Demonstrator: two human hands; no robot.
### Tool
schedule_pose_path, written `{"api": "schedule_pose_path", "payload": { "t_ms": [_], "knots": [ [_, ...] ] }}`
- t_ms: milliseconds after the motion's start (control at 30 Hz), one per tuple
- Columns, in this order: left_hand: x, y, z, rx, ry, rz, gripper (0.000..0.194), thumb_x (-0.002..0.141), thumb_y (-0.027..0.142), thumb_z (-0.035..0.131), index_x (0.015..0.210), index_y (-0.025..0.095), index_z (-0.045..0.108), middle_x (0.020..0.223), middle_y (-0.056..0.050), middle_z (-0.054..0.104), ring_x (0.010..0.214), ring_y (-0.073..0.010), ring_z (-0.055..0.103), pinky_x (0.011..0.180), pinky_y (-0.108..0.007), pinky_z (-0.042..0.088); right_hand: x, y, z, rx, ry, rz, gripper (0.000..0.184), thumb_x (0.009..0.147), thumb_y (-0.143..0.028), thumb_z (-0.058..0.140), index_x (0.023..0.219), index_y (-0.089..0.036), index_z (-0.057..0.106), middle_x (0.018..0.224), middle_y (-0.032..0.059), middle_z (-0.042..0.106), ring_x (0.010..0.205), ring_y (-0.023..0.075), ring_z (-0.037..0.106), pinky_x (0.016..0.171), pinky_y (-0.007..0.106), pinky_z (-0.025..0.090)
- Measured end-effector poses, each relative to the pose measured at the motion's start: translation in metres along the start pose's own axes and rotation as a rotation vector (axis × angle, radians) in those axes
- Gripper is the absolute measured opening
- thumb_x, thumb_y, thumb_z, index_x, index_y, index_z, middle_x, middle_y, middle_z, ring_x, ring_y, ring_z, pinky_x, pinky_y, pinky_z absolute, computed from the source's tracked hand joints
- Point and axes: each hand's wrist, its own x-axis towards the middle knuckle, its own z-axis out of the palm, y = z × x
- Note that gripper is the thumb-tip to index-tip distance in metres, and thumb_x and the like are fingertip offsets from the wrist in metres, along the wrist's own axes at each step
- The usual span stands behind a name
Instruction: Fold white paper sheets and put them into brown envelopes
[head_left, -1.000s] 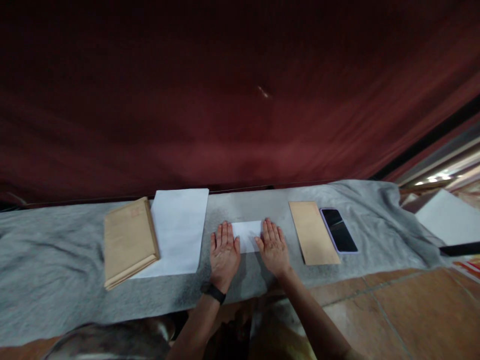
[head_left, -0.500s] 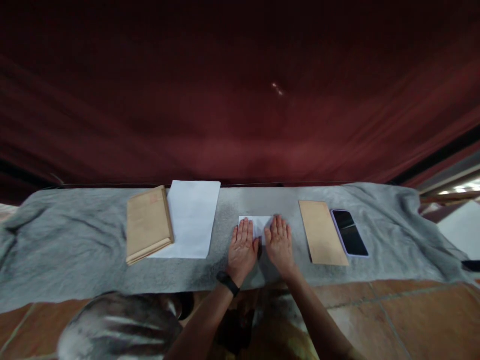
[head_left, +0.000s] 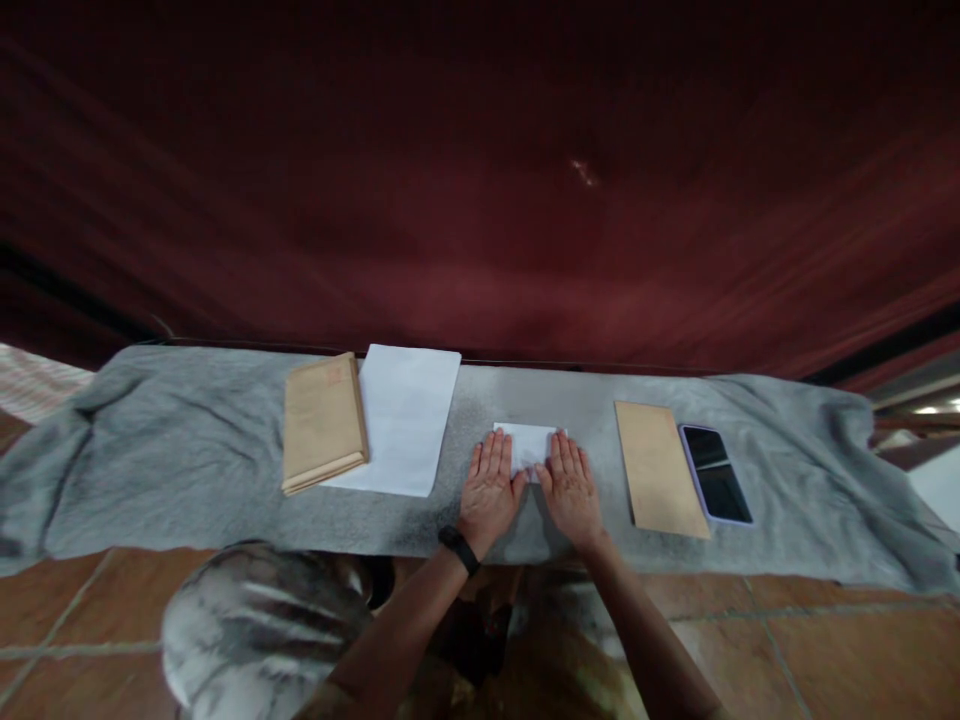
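Note:
A small folded white sheet of paper (head_left: pixel 531 445) lies on the grey cloth (head_left: pixel 547 390) in front of me. My left hand (head_left: pixel 489 490) rests flat on its left part, fingers stretched out and pointing away from me. On the right part lies my right hand (head_left: pixel 570 490), likewise flat with its fingers extended. The thumbs point toward each other near the paper's lower edge. Much of the paper's left and right sides is hidden under the fingers. Neither hand grasps anything.
To the left, a stack of brown envelopes (head_left: pixel 322 420) overlaps larger white sheets (head_left: pixel 411 420). A single brown envelope (head_left: pixel 660 470) and a phone in a purple case (head_left: pixel 716 475) lie to the right. Behind the cloth-covered surface hangs a dark red drape (head_left: pixel 480 220).
The view has shifted and tilted slightly. My right hand has slid a little on the paper, uncovering more of its middle. Both hands stay flat on it.

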Motion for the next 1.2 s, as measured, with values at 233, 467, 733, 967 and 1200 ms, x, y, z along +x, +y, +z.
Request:
{"api": "schedule_pose_path", "payload": {
  "t_ms": [233, 467, 733, 967, 1200],
  "knots": [
    [-0.012, -0.013, -0.008, 0.013, -0.002, -0.080, 0.061, 0.102, 0.040, 0.038, 0.153, 0.008, 0.034, 0.159, -0.017, 0.037, 0.151, -0.0271, 0.028, 0.123, -0.049, 0.027, -0.007, 0.009, 0.001, -0.039, 0.006, 0.023, 0.066, 0.107, -0.046, 0.030, 0.159, -0.006, 0.021, 0.160, 0.0215, 0.033, 0.148, 0.0328, 0.032, 0.118, 0.052, 0.028],
    [0.015, -0.004, -0.011, -0.053, -0.016, -0.118, 0.054, 0.101, 0.027, 0.035, 0.152, 0.006, 0.035, 0.159, -0.018, 0.038, 0.151, -0.0265, 0.028, 0.121, -0.045, 0.029, -0.005, 0.007, 0.001, -0.056, 0.024, 0.027, 0.066, 0.106, -0.044, 0.032, 0.158, -0.004, 0.023, 0.159, 0.0231, 0.034, 0.147, 0.0324, 0.033, 0.118, 0.052, 0.027],
    [0.072, -0.008, -0.019, -0.069, -0.130, 0.021, 0.048, 0.090, 0.004, 0.041, 0.132, 0.014, 0.059, 0.130, -0.015, 0.064, 0.120, -0.0253, 0.059, 0.104, -0.042, 0.045, -0.003, 0.006, 0.001, 0.001, 0.060, 0.059, 0.061, 0.106, -0.042, 0.036, 0.155, -0.006, 0.032, 0.154, 0.0211, 0.043, 0.145, 0.0297, 0.036, 0.118, 0.051, 0.029],
    [0.087, -0.010, -0.064, -0.106, -0.011, 0.048, 0.028, 0.098, 0.014, 0.041, 0.103, 0.019, 0.068, 0.107, -0.008, 0.067, 0.098, -0.0206, 0.064, 0.091, -0.035, 0.051, -0.007, 0.019, -0.003, 0.458, 0.204, 0.358, 0.057, 0.106, -0.042, 0.025, 0.152, -0.011, 0.038, 0.150, 0.0175, 0.049, 0.139, 0.0261, 0.046, 0.113, 0.047, 0.040],
    [0.026, -0.019, -0.060, -0.080, 0.092, 0.271, 0.025, 0.095, 0.011, 0.048, 0.107, 0.021, 0.067, 0.126, -0.007, 0.066, 0.113, -0.0216, 0.062, 0.100, -0.036, 0.050, -0.012, 0.025, -0.006, 0.638, 0.341, 0.506, 0.056, 0.105, -0.047, 0.023, 0.146, -0.015, 0.047, 0.140, 0.0163, 0.059, 0.130, 0.0243, 0.055, 0.107, 0.043, 0.045]
  ]
}}
